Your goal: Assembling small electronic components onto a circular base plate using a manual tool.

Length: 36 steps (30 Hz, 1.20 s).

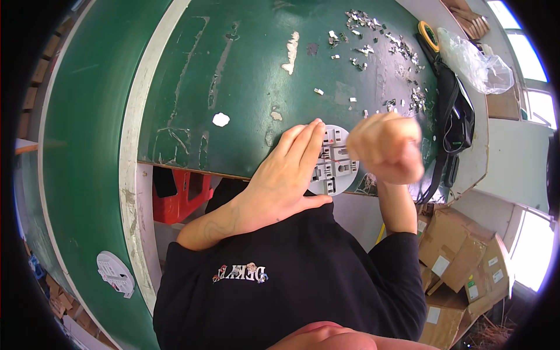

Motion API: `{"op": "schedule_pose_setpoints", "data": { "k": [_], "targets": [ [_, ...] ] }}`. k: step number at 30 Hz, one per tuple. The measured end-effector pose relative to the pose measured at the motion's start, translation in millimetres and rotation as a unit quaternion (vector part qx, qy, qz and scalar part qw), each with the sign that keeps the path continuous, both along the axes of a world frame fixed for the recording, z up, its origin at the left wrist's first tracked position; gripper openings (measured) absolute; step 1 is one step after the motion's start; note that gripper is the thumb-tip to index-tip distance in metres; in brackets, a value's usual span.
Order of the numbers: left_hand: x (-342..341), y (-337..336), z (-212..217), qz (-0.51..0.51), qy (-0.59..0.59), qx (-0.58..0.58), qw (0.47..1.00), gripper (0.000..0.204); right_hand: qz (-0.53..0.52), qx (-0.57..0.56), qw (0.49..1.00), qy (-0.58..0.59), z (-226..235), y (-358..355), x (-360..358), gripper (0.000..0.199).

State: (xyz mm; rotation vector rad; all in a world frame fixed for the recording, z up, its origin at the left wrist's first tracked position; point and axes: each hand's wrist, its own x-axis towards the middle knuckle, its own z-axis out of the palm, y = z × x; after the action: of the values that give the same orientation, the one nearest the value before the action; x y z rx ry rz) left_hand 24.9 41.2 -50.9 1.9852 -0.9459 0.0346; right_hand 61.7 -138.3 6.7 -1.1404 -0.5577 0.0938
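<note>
My left hand [286, 166] lies flat along the left side of a round light-grey plastic base [335, 169], its fingers stretched out and its thumb near the lower edge. Rectangular compartments and slots cover the base, and small dark and metal pieces sit in some of them. It rests at the table's near edge, partly hidden under my left hand. My right hand [386, 149] is a fist, smeared by motion, just right of the base and seemingly above it. Whatever its curled fingers may hold is hidden.
Small metal clips [417, 99] lie scattered over the green table [251, 76]. Along its right side are a black bag [458, 111], a clear plastic bag [475, 61] and a yellow tape roll [428, 36]. Another grey round part [115, 273] lies on the left green surface. Cardboard boxes [461, 251] stand lower right.
</note>
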Motion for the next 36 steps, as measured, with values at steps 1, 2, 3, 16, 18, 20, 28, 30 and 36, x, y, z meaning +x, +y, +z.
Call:
{"op": "schedule_pose_setpoints", "data": {
  "k": [1,2,3,16,18,20,28,30,36],
  "targets": [
    [-1,0,0,0.001,0.001,-0.001,1.000,0.097,0.002,0.022,1.000,0.005,5,-5,1,0.032],
    [-2,-1,0,0.002,0.003,-0.003,1.000,0.097,0.004,0.044,0.999,0.010,11,-10,5,0.025],
    [-3,0,0,0.003,0.005,-0.004,1.000,0.098,0.004,0.044,0.999,0.011,16,-12,8,0.025],
    [-5,2,3,0.004,0.025,-0.004,1.000,0.097,-0.209,-0.596,0.765,-0.127,-23,-8,29,0.016],
    [-6,2,7,0.050,0.018,-0.026,0.998,0.084,-0.198,-0.558,0.806,-0.005,-3,-8,20,0.016],
    [-6,1,9,0.095,0.012,-0.049,0.994,0.072,-0.183,-0.511,0.831,0.119,11,-10,8,0.016],
    [-2,-20,-1,0.123,-0.062,-0.079,0.987,0.024,-0.221,-0.468,0.852,0.086,14,-19,-44,0.014],
    [-3,-24,-2,0.147,-0.044,-0.113,0.982,0.015,-0.240,-0.475,0.843,0.077,11,-21,-53,0.013],
    [-7,-28,-1,0.161,-0.056,-0.133,0.976,0.018,-0.233,-0.474,0.846,0.070,4,-28,-67,0.013]
  ]
}}
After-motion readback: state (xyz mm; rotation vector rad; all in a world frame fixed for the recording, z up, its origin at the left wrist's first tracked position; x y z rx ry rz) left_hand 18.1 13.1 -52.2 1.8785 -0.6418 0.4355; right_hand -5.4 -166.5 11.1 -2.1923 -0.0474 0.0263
